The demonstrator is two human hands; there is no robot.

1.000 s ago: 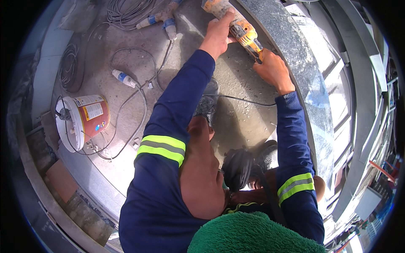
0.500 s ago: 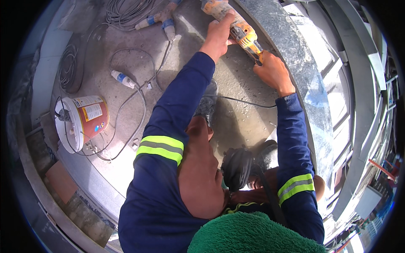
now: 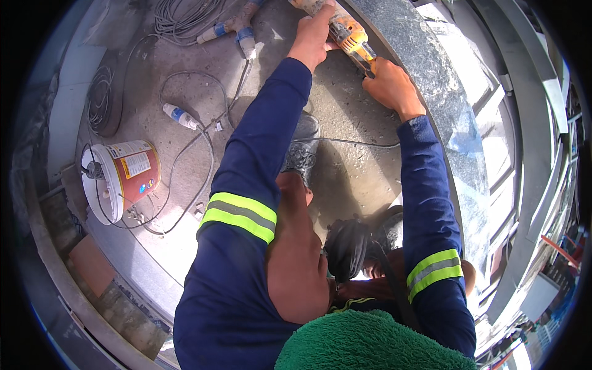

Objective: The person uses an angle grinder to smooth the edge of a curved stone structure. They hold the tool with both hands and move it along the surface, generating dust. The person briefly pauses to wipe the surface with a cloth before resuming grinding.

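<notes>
A worn yellow power tool (image 3: 350,34), dusty and shaped like an angle grinder, is held in both hands at the top of the view. My left hand (image 3: 313,38) wraps round the front part of its body. My right hand (image 3: 393,87) grips the rear handle, close beside the inner edge of a curved grey slab (image 3: 431,61). The tool's front end runs out past the upper rim, so its working tip is hidden. A dark cable (image 3: 354,143) crosses the floor below my right hand.
To the left a maroon-and-white bucket (image 3: 137,169) lies on its side with cord around it. Blue-and-white plug connectors (image 3: 180,115) and coiled grey cable (image 3: 185,21) lie on the concrete floor (image 3: 265,92). My boot (image 3: 302,145) stands near the middle. Metal framing (image 3: 536,123) runs along the right.
Both hands and the power tool have moved slightly up and to the left along the slab's edge. The grip of both hands looks the same.
</notes>
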